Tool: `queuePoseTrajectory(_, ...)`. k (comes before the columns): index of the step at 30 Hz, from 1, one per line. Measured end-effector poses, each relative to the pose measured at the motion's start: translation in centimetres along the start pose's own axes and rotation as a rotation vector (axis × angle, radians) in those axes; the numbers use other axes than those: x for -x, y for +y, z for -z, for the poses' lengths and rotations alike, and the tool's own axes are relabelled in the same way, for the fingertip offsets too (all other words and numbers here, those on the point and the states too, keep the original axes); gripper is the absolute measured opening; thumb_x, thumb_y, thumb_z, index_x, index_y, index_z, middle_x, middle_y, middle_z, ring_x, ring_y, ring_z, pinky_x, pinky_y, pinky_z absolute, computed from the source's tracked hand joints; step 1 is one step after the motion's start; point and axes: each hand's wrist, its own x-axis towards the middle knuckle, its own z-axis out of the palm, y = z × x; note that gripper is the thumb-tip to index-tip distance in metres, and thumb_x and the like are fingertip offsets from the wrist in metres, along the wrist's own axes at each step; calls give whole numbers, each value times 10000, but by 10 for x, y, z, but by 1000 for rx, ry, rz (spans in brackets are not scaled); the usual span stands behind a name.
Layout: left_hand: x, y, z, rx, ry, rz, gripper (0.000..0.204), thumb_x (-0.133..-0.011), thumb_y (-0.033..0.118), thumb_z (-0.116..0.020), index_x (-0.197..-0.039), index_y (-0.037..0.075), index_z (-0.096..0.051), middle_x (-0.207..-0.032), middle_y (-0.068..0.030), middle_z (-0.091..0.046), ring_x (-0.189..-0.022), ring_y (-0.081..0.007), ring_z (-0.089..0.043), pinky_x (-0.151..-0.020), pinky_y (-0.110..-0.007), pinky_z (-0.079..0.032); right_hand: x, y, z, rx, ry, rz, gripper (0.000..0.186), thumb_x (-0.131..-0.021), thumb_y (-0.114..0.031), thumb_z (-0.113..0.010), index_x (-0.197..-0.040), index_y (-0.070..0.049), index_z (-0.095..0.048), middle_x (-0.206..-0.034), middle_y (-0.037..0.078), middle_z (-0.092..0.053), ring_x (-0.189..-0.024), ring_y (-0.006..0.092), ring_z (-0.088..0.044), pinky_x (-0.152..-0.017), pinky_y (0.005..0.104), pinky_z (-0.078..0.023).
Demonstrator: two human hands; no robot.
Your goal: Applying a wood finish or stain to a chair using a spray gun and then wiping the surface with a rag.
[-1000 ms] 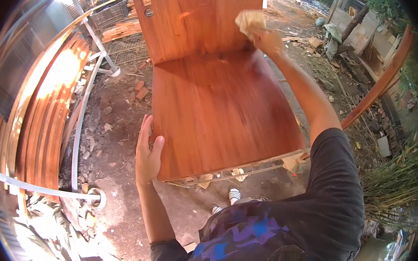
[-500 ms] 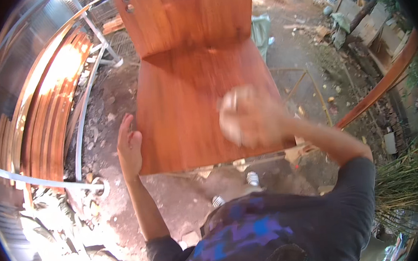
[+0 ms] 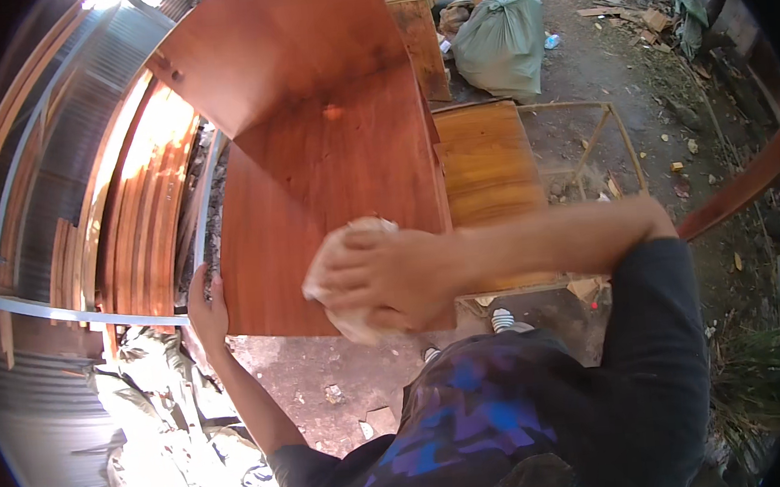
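A reddish-brown wooden piece [image 3: 330, 175] with an upright back panel and a flat lower panel stands tilted before me. My left hand [image 3: 207, 308] holds the left side edge of its lower panel, near the front corner. My right hand [image 3: 392, 271], somewhat blurred, presses a pale crumpled cloth [image 3: 335, 248] flat on the lower panel near its front edge, with the forearm stretched across from the right. A yellowish-brown board [image 3: 486, 181] lies beside the reddish piece on its right, over a thin frame.
Long planks [image 3: 141, 226] and a metal rail [image 3: 75, 313] fill the left side. A greenish sack [image 3: 499, 52] and a wooden cabinet [image 3: 420, 44] stand behind. A red-brown beam [image 3: 738, 189] angles in at right, with scraps [image 3: 638, 22] on the ground.
My right hand has moved from the upper right down and leftward with the cloth. The wooden piece appears shifted left in the view, revealing the yellowish board and sack on the right.
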Motion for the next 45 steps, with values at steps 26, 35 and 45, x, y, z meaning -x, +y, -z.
queuePoseTrajectory(26, -79, 204, -140, -69, -87, -452, 519, -952, 327, -634, -1385, 45, -585, -1480, -212, -520, -1389, -384, -466, -1152, -443, -361, 100, 246, 82, -131, 1125, -943, 380, -1032, -250, -499, -1353, -61, -575, -1178, 104, -673, -1061, 217, -640, -940, 356, -496)
queuePoseTrajectory(35, -87, 209, -143, -187, -307, -418, 642, -934, 354, -641, -1506, 112, -481, -1581, -211, -396, -1488, -374, -337, -1199, -533, -247, -19, 280, 169, -403, 1051, -624, 394, -1011, -371, -480, -1213, -57, -605, -946, 73, -649, -912, 216, -635, -842, 374, -504)
queuePoseTrajectory(45, -87, 209, -147, -126, -329, -453, 629, -952, 347, -624, -1504, 85, -473, -1589, -205, -388, -1489, -367, -337, -1207, -504, -237, 174, 256, -38, -449, 1204, -1160, 442, -1078, -424, -312, -1236, -92, -558, -1111, 213, -640, -1065, 470, -583, -909, 462, -464)
